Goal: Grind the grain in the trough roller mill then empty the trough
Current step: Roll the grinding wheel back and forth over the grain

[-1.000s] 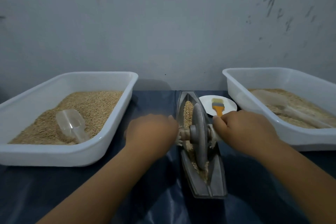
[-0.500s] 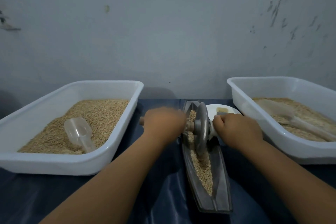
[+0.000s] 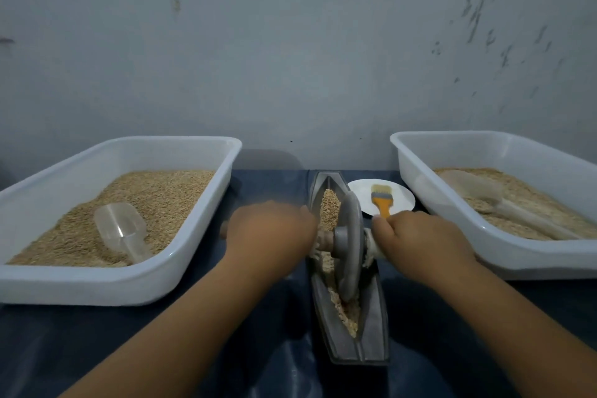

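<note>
Reaching forward from the bottom of my view, both forearms cross the dark blue table cover (image 3: pixel 258 365). Between them lies the grey trough (image 3: pixel 374 329), running lengthwise away from me, with crushed grain (image 3: pixel 350 317) in its near half. The roller wheel (image 3: pixel 350 239) stands upright in the groove at about mid-length. My left hand (image 3: pixel 269 236) is curled round the left end of the wheel's axle, and my right hand (image 3: pixel 420 244) grips the pale handle on the right end; the left hand looks blurred. Past the wheel, a heap of whole grain (image 3: pixel 329 208) fills the far half of the trough. Just right of the trough's far end sits a white plate (image 3: pixel 400 195) carrying an orange-handled brush (image 3: pixel 381 203). On the left, a white tub (image 3: pixel 129 287) holds grain with a clear scoop (image 3: pixel 121 229) lying in it. On the right, another white tub (image 3: pixel 517 265) holds paler meal and a second clear scoop (image 3: pixel 504 203). Behind it all rises a scuffed grey wall (image 3: pixel 290 58).
</note>
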{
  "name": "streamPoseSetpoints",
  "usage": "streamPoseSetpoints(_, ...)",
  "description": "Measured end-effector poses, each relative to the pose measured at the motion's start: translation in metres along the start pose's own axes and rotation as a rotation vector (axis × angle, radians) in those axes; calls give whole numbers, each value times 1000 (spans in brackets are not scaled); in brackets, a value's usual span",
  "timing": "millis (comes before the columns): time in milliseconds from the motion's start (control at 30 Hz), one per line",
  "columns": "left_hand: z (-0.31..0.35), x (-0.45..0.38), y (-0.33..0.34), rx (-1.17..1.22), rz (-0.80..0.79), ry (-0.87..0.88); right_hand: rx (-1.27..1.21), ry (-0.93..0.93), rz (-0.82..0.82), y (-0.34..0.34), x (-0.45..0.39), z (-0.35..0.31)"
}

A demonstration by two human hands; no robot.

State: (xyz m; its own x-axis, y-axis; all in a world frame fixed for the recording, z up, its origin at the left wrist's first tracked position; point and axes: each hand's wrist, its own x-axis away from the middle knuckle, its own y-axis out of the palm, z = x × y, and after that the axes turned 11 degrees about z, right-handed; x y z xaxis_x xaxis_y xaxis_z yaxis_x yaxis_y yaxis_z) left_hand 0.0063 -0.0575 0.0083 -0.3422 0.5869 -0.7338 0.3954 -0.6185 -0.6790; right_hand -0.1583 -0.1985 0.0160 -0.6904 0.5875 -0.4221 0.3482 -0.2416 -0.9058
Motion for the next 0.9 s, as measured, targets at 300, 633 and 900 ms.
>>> streamPoseSetpoints(300,-11,-51,50,-44,-125,-75,-45,59,294,34,-57,-3)
streamPoseSetpoints(633,-3,1,-5,11,-132,17,-6,-58,23,-1,-6,1)
streamPoseSetpoints(900,-5,8,-4,-57,-164,-46,1,-76,65,-3,-6,-2)
